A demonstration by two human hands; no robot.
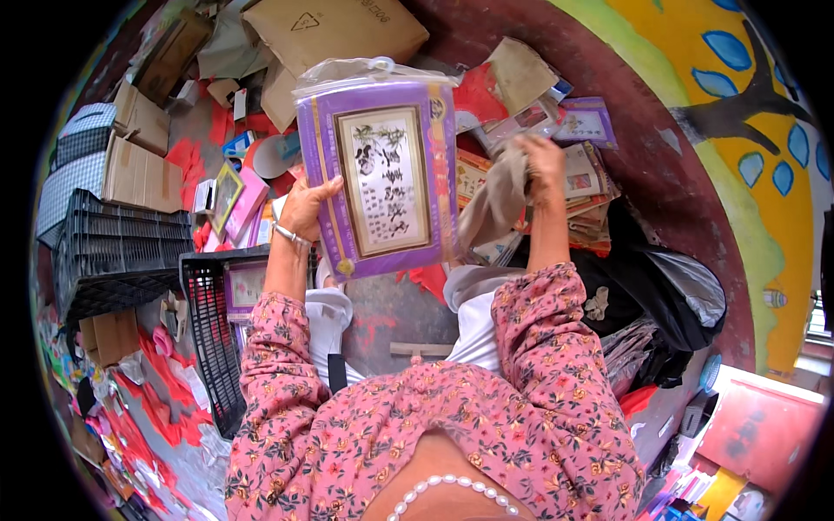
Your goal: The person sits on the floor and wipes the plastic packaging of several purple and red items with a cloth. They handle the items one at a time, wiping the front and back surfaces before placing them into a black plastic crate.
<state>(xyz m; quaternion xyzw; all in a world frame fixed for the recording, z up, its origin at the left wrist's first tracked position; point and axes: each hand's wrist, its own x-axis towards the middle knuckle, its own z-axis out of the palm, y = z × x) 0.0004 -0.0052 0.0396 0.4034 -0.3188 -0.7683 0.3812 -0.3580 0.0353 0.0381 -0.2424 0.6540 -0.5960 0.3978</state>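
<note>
My left hand [308, 207] grips the left edge of a flat purple package [382, 174], its thumb lying on the front. The package sits upright in a clear plastic sleeve with a hanger loop at the top, and its front pictures framed calligraphy. My right hand [543, 165] is closed on a greyish-brown cloth [495, 204], which hangs down beside the package's right edge. Behind the cloth lies a stack of flat printed packages [586, 195], partly hidden by my right forearm. Another purple package [586, 122] rests farther back on the right.
A black plastic crate [208, 347] with a purple package in it stands at my left, near stacked black crates [122, 252]. A large cardboard box [339, 30] is at the back. Black plastic bags [660, 295] lie at right. Red scraps [165, 408] litter the floor.
</note>
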